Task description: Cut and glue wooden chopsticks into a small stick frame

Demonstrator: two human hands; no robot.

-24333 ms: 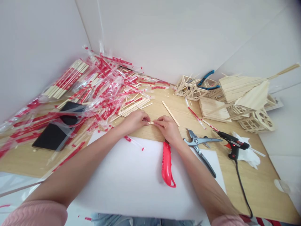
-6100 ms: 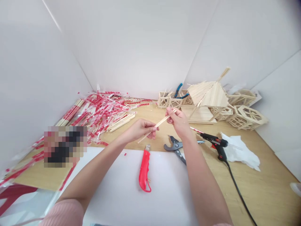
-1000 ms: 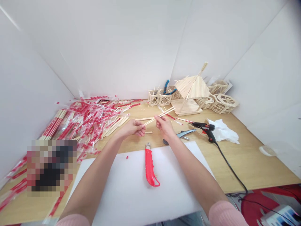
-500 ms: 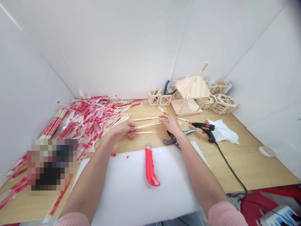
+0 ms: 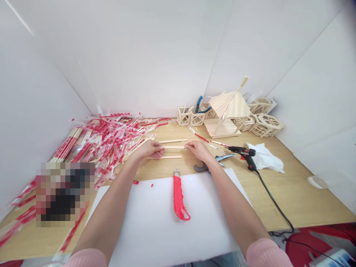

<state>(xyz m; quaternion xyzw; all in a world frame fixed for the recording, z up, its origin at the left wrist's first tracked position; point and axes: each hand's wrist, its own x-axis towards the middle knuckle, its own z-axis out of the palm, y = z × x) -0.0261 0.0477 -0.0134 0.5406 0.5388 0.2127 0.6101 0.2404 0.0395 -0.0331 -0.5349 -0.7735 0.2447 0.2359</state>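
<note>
While I view the scene remotely through the head camera, the left hand and the right hand are each narrowed to a pinch, holding opposite ends of a pale wooden stick that runs level between them, above or on the tabletop; I cannot tell which, nor whether it is single or doubled. Taking this stick as the centre of the dial, I find a far strip lying just beside it at 12 o'clock and a near strip at 6 o'clock, both roughly parallel to it. Farther toward 6 o'clock, a red cutter rests on a white sheet. Grey shears lie at 4 o'clock, partly hidden by the right arm, and a black glue gun at 3 o'clock, beside a crumpled white tissue. At 2 o'clock stands a wooden model house; at 1 o'clock, lattice boxes with a blue-handled tool. Red-and-clear wrappers are heaped at 10 o'clock.
</note>
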